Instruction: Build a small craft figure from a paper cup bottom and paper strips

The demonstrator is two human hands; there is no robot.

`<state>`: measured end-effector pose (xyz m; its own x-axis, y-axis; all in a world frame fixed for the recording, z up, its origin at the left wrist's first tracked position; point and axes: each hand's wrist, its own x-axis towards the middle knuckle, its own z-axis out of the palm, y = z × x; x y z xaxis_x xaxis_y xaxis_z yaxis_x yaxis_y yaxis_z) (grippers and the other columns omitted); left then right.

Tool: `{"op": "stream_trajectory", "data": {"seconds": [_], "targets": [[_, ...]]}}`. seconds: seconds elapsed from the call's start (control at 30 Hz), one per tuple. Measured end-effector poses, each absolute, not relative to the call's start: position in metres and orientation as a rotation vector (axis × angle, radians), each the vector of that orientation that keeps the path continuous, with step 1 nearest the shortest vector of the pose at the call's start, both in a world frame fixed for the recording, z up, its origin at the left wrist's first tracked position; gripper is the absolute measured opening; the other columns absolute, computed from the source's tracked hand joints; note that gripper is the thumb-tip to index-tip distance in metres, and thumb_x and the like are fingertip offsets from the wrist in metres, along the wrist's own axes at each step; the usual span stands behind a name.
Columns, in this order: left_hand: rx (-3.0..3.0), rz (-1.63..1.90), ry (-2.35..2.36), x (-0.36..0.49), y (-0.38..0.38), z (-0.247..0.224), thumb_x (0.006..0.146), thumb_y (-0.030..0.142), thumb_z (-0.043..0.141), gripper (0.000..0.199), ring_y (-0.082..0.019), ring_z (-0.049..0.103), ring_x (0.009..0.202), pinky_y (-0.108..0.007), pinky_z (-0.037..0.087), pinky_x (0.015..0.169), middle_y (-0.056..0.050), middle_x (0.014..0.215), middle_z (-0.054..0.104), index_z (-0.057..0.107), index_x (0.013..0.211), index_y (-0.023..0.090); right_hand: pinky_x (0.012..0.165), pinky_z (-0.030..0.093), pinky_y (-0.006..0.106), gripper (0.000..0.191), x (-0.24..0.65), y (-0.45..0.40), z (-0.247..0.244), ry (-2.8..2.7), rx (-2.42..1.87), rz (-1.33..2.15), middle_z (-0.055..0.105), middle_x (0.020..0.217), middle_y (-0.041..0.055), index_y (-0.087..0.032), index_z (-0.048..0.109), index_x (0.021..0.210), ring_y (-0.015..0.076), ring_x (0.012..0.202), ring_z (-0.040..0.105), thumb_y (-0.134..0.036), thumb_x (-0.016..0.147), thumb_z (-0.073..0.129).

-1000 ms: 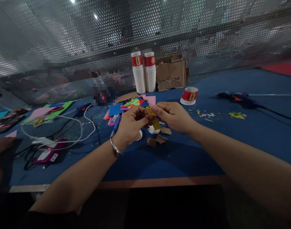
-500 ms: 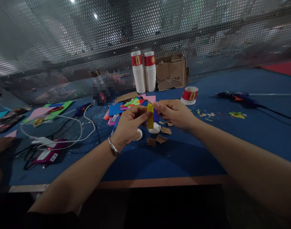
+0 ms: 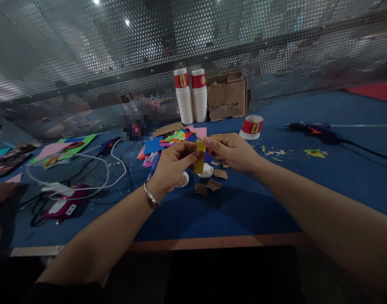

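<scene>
A narrow strip of yellow paper (image 3: 199, 162) hangs between my two hands above the blue table. My left hand (image 3: 175, 164) pinches its left side between thumb and fingers. At its upper end, the thumb and forefinger of my right hand (image 3: 231, 151) are closed on the strip. Below the strip lie a small white dish-like piece (image 3: 206, 171), another white round piece (image 3: 183, 179) with something brown in it, and torn bits of brown cardboard (image 3: 214, 185). Behind my hands is a pile of coloured paper (image 3: 177, 137).
Two stacks of paper cups (image 3: 184, 99) stand beside a cardboard box (image 3: 227, 99). A single red cup (image 3: 252, 127) and a glue gun (image 3: 317, 128) are at the right. Leftward are a purple power strip (image 3: 66, 203), looped white cable and another person's hand (image 3: 5, 191).
The yellow strip has tilted, its lower end shifting slightly left and down. My right fingers sit a little lower on it. Both hands keep hold.
</scene>
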<state>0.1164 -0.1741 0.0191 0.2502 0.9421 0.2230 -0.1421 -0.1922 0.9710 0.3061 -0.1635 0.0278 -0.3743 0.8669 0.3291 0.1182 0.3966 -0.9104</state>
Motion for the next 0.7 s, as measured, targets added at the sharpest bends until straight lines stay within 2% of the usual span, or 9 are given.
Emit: {"op": "stream_trajectory", "data": {"seconds": [0.1, 0.4, 0.7], "targets": [[1.385, 1.170, 0.821, 0.1151, -0.1723, 0.0182, 0.066, 0.031, 0.096, 0.033, -0.012, 0.061, 0.073, -0.025, 0.047, 0.067, -0.001, 0.080, 0.071, 0.077, 0.089, 0.017, 0.046, 0.023, 0.027, 0.064, 0.3059, -0.1637, 0.0279, -1.772, -0.859, 1.076, 0.040, 0.059, -0.0041, -0.021, 0.047, 0.061, 0.0088, 0.053, 0.033, -0.078, 0.085, 0.064], [1.305, 1.172, 0.814, 0.1116, -0.1695, 0.0206, 0.060, 0.035, 0.099, 0.033, -0.010, 0.062, 0.077, -0.022, 0.048, 0.074, 0.000, 0.080, 0.073, 0.080, 0.082, 0.018, 0.043, 0.018, 0.025, 0.062, 0.3075, -0.1628, 0.0268, -1.723, -0.855, 1.221, 0.029, 0.053, -0.0089, -0.021, 0.049, 0.064, 0.0066, 0.046, 0.024, -0.077, 0.086, 0.065], [1.328, 1.177, 0.808, 0.1116, -0.1681, 0.0208, 0.064, 0.033, 0.096, 0.031, -0.012, 0.064, 0.079, -0.025, 0.050, 0.077, -0.002, 0.085, 0.075, 0.082, 0.087, 0.018, 0.044, 0.017, 0.025, 0.062, 0.3103, -0.1612, 0.0258, -1.740, -0.880, 1.231, 0.042, 0.062, -0.0054, -0.019, 0.051, 0.065, 0.0047, 0.048, 0.026, -0.075, 0.085, 0.068]]}}
